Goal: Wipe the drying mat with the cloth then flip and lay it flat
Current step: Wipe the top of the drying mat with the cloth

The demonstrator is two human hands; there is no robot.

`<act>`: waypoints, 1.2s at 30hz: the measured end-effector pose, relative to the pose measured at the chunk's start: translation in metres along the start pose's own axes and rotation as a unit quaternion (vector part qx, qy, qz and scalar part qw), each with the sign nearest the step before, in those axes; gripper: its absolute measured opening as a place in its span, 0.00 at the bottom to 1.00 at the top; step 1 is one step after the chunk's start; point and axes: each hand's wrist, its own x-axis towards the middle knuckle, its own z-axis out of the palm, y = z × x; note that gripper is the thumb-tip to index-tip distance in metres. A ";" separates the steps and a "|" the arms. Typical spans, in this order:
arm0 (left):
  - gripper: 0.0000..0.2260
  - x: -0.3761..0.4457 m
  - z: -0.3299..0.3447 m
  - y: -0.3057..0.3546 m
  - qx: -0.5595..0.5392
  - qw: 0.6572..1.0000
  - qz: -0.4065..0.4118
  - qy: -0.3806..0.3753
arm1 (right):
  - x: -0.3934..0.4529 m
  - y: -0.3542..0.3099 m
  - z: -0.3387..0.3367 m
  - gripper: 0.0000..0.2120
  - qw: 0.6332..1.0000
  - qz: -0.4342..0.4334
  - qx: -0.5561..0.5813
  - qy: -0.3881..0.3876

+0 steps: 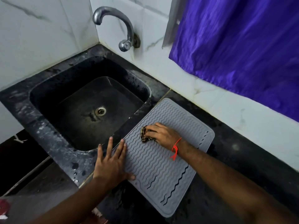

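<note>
1. Head view: the grey drying mat (pixel 163 143) lies flat, ribbed side up, on the dark counter (pixel 242 167) just right of the sink (pixel 53 88).
2. My left hand (pixel 113 162) rests open, fingers spread, on the mat's near-left edge; it grips nothing and pins the mat against sliding.
3. My right hand (pixel 163 135) is closed on the bunched cloth (pixel 144 134), pressing it onto the ribs mid-mat.
4. Judgement: wiping is in progress; the flip is not yet done.
</note>
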 end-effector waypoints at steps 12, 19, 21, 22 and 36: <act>0.56 0.004 0.000 -0.001 -0.015 1.000 -0.007 0.004 | 0.018 0.141 -0.053 0.17 0.953 0.287 -0.066 -0.066; 0.56 0.008 -0.001 -0.003 -0.025 1.000 -0.001 0.009 | 0.034 0.113 -0.047 0.15 0.932 0.361 -0.023 -0.036; 0.56 0.007 -0.004 -0.002 -0.030 0.999 0.003 0.010 | 0.034 0.090 -0.045 0.16 0.934 0.355 0.006 -0.033; 0.56 0.007 -0.005 -0.002 -0.035 0.999 0.006 0.011 | 0.034 0.076 -0.043 0.16 0.934 0.356 0.024 -0.024; 0.59 0.002 0.008 -0.015 -0.109 0.993 0.037 0.027 | 0.003 -0.169 -0.005 0.15 0.956 0.259 0.123 -0.056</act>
